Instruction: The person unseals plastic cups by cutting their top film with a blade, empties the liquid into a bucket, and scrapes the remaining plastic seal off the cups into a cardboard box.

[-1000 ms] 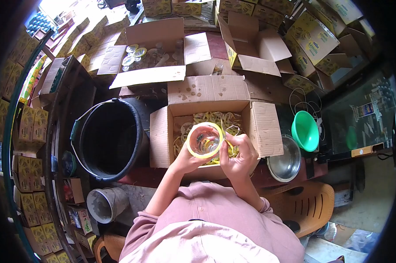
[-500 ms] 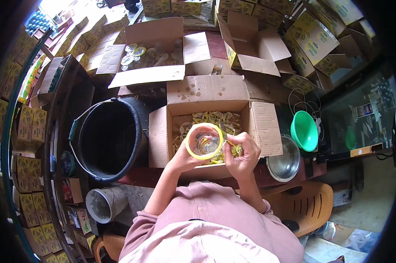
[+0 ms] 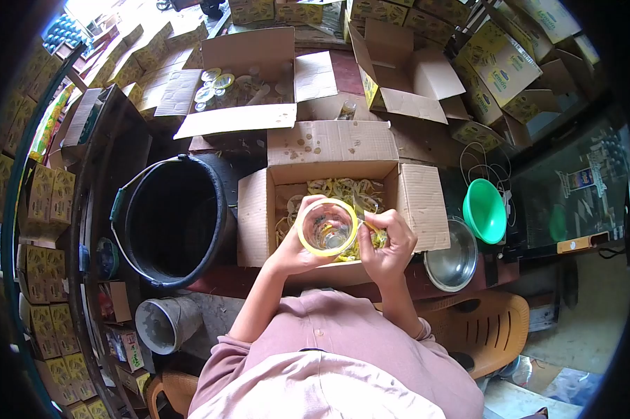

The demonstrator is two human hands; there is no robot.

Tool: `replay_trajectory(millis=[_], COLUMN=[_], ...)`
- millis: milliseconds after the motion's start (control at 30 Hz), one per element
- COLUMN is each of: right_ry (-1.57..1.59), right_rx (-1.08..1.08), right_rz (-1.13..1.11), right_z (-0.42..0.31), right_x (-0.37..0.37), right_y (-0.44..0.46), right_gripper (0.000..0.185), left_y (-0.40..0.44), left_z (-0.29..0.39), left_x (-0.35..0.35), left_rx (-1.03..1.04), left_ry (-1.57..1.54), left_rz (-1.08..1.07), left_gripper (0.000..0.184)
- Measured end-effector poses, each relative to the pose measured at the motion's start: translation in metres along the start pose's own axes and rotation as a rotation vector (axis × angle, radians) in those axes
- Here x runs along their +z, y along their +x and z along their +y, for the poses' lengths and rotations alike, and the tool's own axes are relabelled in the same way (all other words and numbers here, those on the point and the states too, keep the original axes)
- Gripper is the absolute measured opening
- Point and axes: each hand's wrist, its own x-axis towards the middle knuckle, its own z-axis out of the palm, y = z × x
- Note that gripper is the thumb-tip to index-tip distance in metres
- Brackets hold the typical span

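1. Head view: left hand (image 3: 292,253) wraps the side of a clear yellow-rimmed cup (image 3: 329,228), mouth turned up toward the camera. Grip on the side seems chosen to steady it and leave the near right rim free.
2. Right hand (image 3: 390,244) closed in a pinch just beside that rim, holding something thin; blade or strip, too small to tell. Fingers bunched, likely for fine control.
3. Cup is held above an open cardboard box (image 3: 426,206), between both hands. Yellow strips (image 3: 343,187) lie inside; box probably sits there to be within easy reach.
4. Box flaps folded outward, presumably so they don't block the opening.
5. Black bucket (image 3: 222,209) left of box, metal bowl (image 3: 452,264) and green bowl (image 3: 485,211) right: likely set aside to leave elbow room.
6. Farther back on the table (image 3: 224,285), another open box (image 3: 248,52) holds more clear containers (image 3: 223,82), some yellow-rimmed; open top probably for easy access.
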Motion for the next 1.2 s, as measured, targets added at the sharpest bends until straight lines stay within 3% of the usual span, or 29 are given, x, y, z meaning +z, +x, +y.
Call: replay_trajectory(millis=[267, 433, 533, 633, 1033, 1200], right_ry=[-0.056, -0.084, -0.063, -0.057, -0.036, -0.012], right_rx=[-0.114, -0.115, -0.093, -0.094, -0.025, -0.041], right_rz=[0.02, 0.003, -0.018, -0.011, -0.041, -0.063], right_z=[0.0, 0.002, 0.002, 0.003, -0.002, 0.003], right_x=[0.002, 0.0, -0.001, 0.0, -0.005, -0.005], right_y=[-0.004, -0.001, -0.002, -0.003, 0.001, 0.001], right_gripper=[0.014, 0.016, 0.017, 0.017, 0.016, 0.015], left_y=[-0.002, -0.003, -0.003, 0.0, -0.002, 0.0], left_z=[-0.005, -0.003, -0.005, 0.005, -0.007, -0.003], left_x=[-0.005, -0.009, -0.009, -0.009, -0.008, -0.013], left_rx=[-0.041, -0.004, -0.02, -0.013, -0.029, -0.058], left_ry=[0.008, 0.126, 0.02, 0.155, 0.017, 0.099], left_rz=[-0.011, -0.085, -0.029, -0.085, -0.137, -0.192], left_gripper=[0.071, 0.072, 0.072, 0.071, 0.07, 0.072])
